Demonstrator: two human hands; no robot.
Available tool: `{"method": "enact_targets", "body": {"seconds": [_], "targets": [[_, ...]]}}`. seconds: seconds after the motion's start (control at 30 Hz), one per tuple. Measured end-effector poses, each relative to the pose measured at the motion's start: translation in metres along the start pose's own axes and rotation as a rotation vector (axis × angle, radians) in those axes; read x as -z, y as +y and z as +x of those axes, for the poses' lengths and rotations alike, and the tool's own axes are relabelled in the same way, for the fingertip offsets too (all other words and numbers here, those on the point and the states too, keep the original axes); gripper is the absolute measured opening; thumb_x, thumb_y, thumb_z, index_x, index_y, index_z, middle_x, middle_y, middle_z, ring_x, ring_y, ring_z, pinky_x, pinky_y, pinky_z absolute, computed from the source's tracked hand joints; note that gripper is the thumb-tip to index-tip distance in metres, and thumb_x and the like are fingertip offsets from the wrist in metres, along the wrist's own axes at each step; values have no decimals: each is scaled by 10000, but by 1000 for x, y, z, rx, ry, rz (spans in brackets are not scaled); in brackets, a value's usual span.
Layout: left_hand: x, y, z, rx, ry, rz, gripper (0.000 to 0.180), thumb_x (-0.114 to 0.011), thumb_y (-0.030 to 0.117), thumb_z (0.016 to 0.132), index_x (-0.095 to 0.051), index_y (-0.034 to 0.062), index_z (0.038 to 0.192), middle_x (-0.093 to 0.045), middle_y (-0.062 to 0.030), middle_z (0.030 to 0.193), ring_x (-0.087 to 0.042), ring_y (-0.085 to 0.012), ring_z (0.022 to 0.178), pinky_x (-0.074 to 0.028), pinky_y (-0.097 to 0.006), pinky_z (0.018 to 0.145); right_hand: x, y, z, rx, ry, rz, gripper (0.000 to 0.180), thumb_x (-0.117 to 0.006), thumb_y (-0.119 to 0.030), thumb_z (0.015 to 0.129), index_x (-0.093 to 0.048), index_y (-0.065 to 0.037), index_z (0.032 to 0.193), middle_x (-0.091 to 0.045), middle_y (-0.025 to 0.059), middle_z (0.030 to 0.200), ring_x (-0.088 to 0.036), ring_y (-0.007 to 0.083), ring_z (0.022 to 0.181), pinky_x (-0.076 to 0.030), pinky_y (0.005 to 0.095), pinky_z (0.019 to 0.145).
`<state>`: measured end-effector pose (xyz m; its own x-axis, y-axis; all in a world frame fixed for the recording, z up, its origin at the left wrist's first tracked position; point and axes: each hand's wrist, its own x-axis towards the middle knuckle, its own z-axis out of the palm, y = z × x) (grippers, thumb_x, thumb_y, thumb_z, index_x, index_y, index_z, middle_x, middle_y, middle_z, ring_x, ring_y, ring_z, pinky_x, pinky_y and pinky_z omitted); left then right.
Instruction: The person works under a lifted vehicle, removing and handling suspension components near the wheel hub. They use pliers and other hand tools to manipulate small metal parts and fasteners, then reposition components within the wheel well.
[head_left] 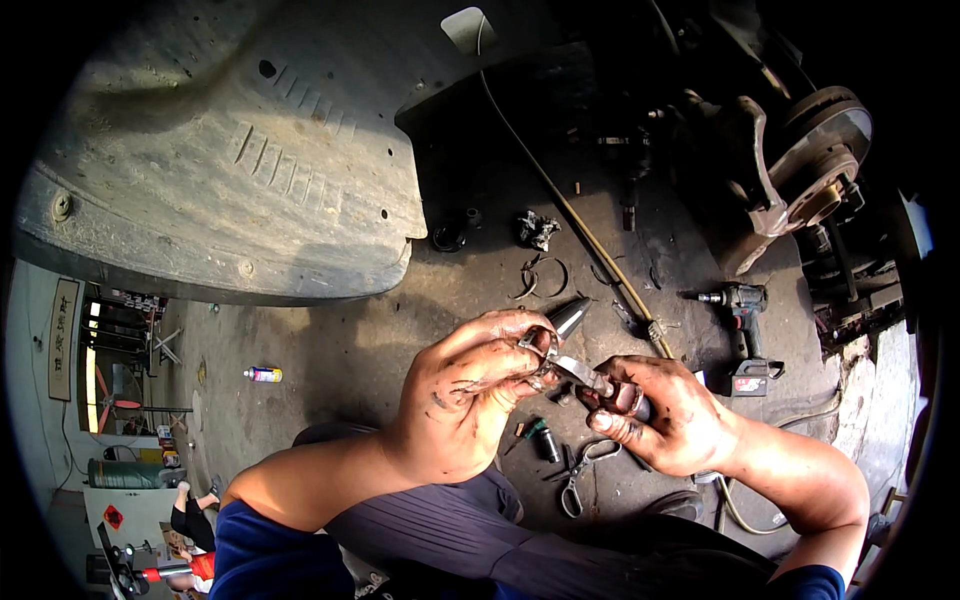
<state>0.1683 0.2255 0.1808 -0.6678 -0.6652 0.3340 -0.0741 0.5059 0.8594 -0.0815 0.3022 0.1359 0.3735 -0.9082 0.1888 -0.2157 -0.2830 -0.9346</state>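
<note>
Both my hands meet over the floor in the middle of the head view, dark with grease. My left hand [460, 385] is closed, pinching a small curved metal band [540, 341] that looks like a hose clamp. In my closed right hand [680, 415] is a hand tool with a brownish handle [624, 399] and a flat metal end [582, 376]. That metal end reaches the band at my left fingertips; whether it grips it I cannot tell. Just beyond my left fingers shows a dark pointed piece [570, 316] with a shiny edge. The fingers hide its other end.
A cordless impact wrench [745, 330] lies at right; scissors [580, 478] and a black socket-like cylinder [547, 445] are near my knees. A large ring [549, 275] lies ahead. Vehicle panel [230, 180] overhangs upper left; hub [820, 190] stands upper right. A hose [590, 240] crosses the floor.
</note>
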Motion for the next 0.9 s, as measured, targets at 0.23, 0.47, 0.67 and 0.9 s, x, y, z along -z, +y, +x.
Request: {"method": "enact_targets", "body": {"seconds": [0.23,0.47,0.67,0.9], "targets": [[2,5,5,-75,-48,22,133,-653,88,1031,-615,-10,1113,-643,-294,1223,-692,-203,910,-598,-314,793,1,3,-5,-52,-73,85,221,-792,-212,950,-707,-33,1047,-658,70,715,-610,228,595,-478,357,571],[-6,1,0,-77,8,15,108,-659,66,1024,-618,-20,1074,-656,-272,1214,-695,-202,915,-596,-317,803,1,2,-8,-11,-69,64,278,-766,-180,967,-662,6,1146,-686,104,796,-677,253,702,-521,364,638],[0,8,8,16,-40,96,100,-668,44,1012,-620,-44,1009,-661,-239,1222,-697,-190,940,-597,-313,834,3,-3,-3,-38,-76,55,331,-748,-191,984,-633,25,1208,-689,129,865,-700,294,771,-549,384,698],[2,8,7,-4,-60,134,91,-666,21,1000,-629,-60,1021,-667,-238,1209,-704,-209,961,-599,-321,838,7,-2,-2,-82,-118,59,321,-744,-195,988,-649,29,1198,-685,129,874,-691,285,787,-543,383,704]]}}
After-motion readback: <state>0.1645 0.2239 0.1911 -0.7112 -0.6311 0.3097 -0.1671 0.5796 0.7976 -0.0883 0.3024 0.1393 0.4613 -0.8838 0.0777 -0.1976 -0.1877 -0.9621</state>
